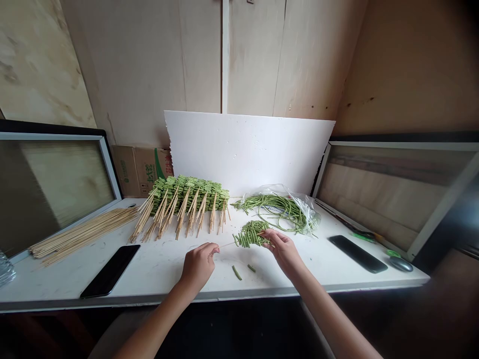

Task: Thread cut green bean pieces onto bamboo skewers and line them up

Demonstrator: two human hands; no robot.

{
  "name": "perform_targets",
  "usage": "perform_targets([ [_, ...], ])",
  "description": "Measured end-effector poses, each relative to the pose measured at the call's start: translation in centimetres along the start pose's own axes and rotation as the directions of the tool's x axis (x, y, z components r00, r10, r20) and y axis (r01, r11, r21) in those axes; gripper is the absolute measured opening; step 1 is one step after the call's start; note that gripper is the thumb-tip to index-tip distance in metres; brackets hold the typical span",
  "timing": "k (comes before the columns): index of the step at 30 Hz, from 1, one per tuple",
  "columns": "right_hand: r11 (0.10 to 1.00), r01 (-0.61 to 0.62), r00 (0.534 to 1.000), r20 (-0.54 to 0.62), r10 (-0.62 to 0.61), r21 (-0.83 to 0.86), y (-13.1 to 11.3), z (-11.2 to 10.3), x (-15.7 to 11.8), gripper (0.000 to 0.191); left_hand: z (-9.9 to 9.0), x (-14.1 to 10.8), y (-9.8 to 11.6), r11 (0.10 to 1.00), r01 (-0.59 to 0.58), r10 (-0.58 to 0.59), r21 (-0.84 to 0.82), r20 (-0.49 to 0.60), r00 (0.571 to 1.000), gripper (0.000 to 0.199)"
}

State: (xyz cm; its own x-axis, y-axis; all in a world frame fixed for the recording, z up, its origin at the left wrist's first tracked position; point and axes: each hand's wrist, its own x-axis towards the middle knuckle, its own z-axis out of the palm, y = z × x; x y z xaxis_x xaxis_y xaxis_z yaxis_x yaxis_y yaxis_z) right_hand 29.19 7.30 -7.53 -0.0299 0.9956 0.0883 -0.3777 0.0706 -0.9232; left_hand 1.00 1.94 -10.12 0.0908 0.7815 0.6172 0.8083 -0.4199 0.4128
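Closed in a pinch, my left hand [201,261] grips one end of a thin wooden skewer [226,245]. The skewer runs right to a row of short green bean pieces [245,239]. At the row's right end my right hand [281,249] is closed on the bean pieces; its fingertips partly hide them. Just behind lies a small pile of cut beans [258,226]. Two loose bean pieces [237,272] rest on the white table [179,279] in front. Stacked skewers of beans [187,192] stand behind and left, their bare sticks pointing forward.
Bare skewers [84,232] lie at the left, with a black phone [110,271] in front. Long beans [277,207] spill from a clear plastic bag [309,214]. A dark device [358,254] and a mouse [400,264] are at the right. A white board [247,149] stands behind.
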Motion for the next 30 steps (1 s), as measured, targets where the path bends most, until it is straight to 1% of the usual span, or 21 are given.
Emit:
perform_targets([
  [6, 0.999, 0.030, 0.998, -0.048, -0.031, -0.010, 0.7, 0.7, -0.3, 0.028, -0.1, -0.1, 0.0, 0.999, 0.003, -0.003, 0.035, -0.002, 1.000, 0.035],
  [13, 0.990, 0.109, 0.986, -0.116, -0.119, -0.086, 1.6, 1.3, -1.0, 0.033, 0.1, -0.1, -0.1, 0.999, 0.004, -0.003, 0.031, -0.012, 1.000, 0.035],
  [16, 0.986, 0.108, 0.985, -0.122, -0.124, -0.123, 2.3, 1.7, -1.5, 0.037, 0.5, -0.3, -0.1, 1.000, -0.021, 0.021, 0.013, -0.026, 0.999, 0.034],
  [19, 0.982, 0.099, 0.984, -0.128, -0.120, -0.159, 2.7, 2.1, -1.8, 0.036, 0.8, -0.5, 0.1, 0.999, -0.042, 0.041, -0.016, -0.037, 0.998, 0.033],
  [21, 0.980, 0.098, 0.985, -0.123, -0.120, -0.174, 2.6, 2.2, -1.8, 0.035, 0.8, -0.4, 0.2, 0.998, -0.035, 0.034, -0.045, -0.038, 0.999, 0.032],
  [24, 0.971, 0.087, 0.992, -0.073, -0.106, -0.221, 1.7, 2.0, -1.5, 0.040, 0.5, -0.1, 0.0, 0.997, 0.008, -0.010, -0.070, -0.029, 1.000, 0.031],
  [25, 0.955, 0.093, 0.994, -0.032, -0.106, -0.281, 1.3, 1.9, -1.5, 0.041, 0.3, 0.0, -0.2, 0.997, 0.032, -0.034, -0.068, -0.028, 0.999, 0.029],
  [26, 0.920, 0.114, 0.993, 0.029, -0.111, -0.374, 0.9, 1.8, -1.5, 0.041, 0.1, 0.2, -0.4, 0.996, 0.060, -0.062, -0.060, -0.028, 0.998, 0.028],
  [27, 0.859, 0.154, 0.987, 0.113, -0.112, -0.489, 0.4, 1.7, -1.6, 0.039, -0.1, 0.3, -0.6, 0.995, 0.089, -0.091, -0.050, -0.030, 0.995, 0.027],
  [29, 0.666, 0.254, 0.956, 0.288, -0.060, -0.701, -0.3, 1.5, -2.0, 0.029, -0.4, 0.5, -1.0, 0.991, 0.133, -0.134, -0.034, -0.033, 0.990, 0.025],
  [30, 0.563, 0.291, 0.939, 0.343, -0.014, -0.773, -0.5, 1.5, -2.3, 0.023, -0.5, 0.5, -1.2, 0.989, 0.146, -0.146, -0.029, -0.034, 0.989, 0.025],
])
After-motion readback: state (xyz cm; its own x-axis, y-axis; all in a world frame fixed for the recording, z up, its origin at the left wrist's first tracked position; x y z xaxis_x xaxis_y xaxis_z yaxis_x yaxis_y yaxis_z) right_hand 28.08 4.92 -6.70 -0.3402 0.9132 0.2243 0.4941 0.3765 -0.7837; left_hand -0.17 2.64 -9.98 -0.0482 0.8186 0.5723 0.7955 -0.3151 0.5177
